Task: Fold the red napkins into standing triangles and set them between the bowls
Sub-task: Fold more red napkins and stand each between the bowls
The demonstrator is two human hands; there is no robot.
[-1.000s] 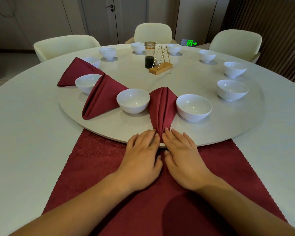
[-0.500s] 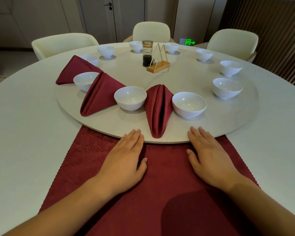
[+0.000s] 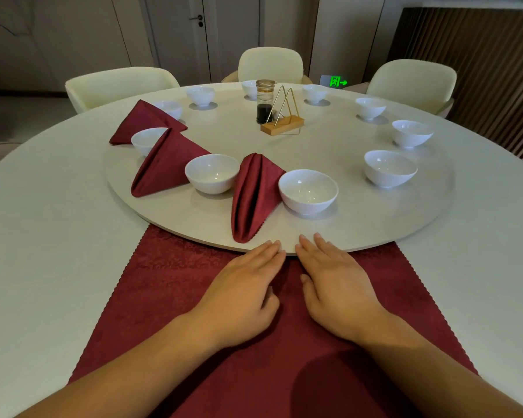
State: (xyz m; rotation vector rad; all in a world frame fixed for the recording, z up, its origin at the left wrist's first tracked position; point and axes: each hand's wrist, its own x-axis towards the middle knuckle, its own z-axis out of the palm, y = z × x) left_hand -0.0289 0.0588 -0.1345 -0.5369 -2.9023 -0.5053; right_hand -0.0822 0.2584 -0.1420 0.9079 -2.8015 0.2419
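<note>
Both hands lie flat, fingers straight and holding nothing, side by side on a large flat dark-red cloth napkin (image 3: 175, 285) with pinked, zigzag edges. The napkin is spread on the near edge of the round pale tabletop (image 3: 49, 236) and its far edge slips under the rim of the raised round pale turntable (image 3: 384, 244). The left hand (image 3: 245, 294) has its fingertips at that near rim. The right hand (image 3: 335, 294), just beside it, reaches slightly over the rim.

Just left of the left fingertips, the narrow end of the nearest folded red napkin (image 3: 254, 194) touches the turntable's near edge. This one stands as a tented wedge between two glossy white round bowls (image 3: 212, 178) (image 3: 308, 191). A second folded red napkin (image 3: 166, 164) stands further left along the rim, and a third folded red napkin (image 3: 142, 119) sits beyond it, each with a white bowl (image 3: 147, 140) between them.

On the right side of the turntable the other white bowls (image 3: 390, 168) stand well apart from one another along the rim. Near the turntable's centre are a small glass jar of dark liquid (image 3: 264, 101) and a wooden block holder with gold wire triangles (image 3: 283, 122). The napkin fabric looks matt with a faint woven pattern, and the tabletop finely speckled. Cream upholstered chairs (image 3: 120, 84) ring the far edge
</note>
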